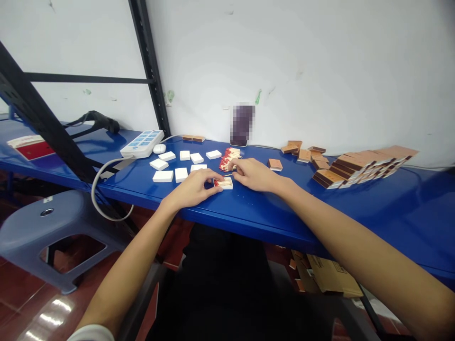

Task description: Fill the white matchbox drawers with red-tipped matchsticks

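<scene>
A small white matchbox tray (229, 185) with red-tipped matches in it rests near the table's front edge. My left hand (197, 187) is closed on its left end, thumb at the near side and fingers at the far side. Just right of the tray, my right hand (254, 174) is in a pinch, and a thin matchstick (228, 175) shows at its fingertips. Behind that hand lies a loose pile of red-headed matches (230, 157), partly covered by the fingers. Several white matchbox trays (163, 176) lie to the left of my left hand.
Brown matchbox sleeves are stacked (359, 166) at the right, with loose boxes (304, 155) beside them. A phone (242, 124) leans on the wall. A power strip (142, 143) and black shelf post (151, 71) stand left. A grey stool (53, 232) is below the blue table (284, 218).
</scene>
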A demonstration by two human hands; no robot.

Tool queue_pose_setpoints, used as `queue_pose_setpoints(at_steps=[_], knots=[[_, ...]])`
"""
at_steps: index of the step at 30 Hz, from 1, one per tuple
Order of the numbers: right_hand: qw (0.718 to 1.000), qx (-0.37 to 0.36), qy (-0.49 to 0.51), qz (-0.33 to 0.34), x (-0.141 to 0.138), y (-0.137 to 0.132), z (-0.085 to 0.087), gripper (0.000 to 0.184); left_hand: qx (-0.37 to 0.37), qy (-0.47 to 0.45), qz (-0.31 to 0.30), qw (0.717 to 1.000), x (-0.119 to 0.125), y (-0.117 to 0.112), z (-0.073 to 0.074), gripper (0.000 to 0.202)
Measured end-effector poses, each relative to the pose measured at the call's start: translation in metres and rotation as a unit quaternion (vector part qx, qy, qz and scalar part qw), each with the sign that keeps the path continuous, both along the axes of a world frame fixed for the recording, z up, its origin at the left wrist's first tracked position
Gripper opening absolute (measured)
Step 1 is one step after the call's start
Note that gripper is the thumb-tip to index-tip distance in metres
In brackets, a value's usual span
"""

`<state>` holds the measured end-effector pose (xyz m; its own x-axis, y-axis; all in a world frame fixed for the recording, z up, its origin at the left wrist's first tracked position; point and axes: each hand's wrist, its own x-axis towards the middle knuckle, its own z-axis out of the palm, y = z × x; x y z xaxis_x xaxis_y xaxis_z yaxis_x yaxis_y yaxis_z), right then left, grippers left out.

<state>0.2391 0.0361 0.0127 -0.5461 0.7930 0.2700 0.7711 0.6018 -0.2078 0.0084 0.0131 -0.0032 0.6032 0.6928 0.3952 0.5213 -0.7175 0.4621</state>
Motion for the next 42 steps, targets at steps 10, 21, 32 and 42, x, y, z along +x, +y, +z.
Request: queue_pose_setpoints(at_steps=[10, 21, 32, 42], knots=[[0.998, -0.009, -0.019, -0.055, 0.002, 0.011, -0.010, 0.013, -0.007, 0.001, 0.033, 0.999, 0.001, -0.001, 0.001, 0.028], [1.000, -0.006, 0.001, -0.025, 0.004, 0.016, -0.012, 0.013, -0.005, 0.008, 0.038, 0.999, 0.001, -0.002, 0.000, 0.036], [0.999, -0.033, -0.016, -0.023, 0.002, 0.012, -0.012, 0.015, -0.021, -0.007, 0.031, 0.999, 0.000, -0.001, 0.000, 0.049], [0.997, -0.050, 0.008, 0.054, -0.015, -0.018, 0.002, 0.017, -0.019, -0.025, 0.002, 1.000, -0.001, -0.001, -0.002, 0.032]])
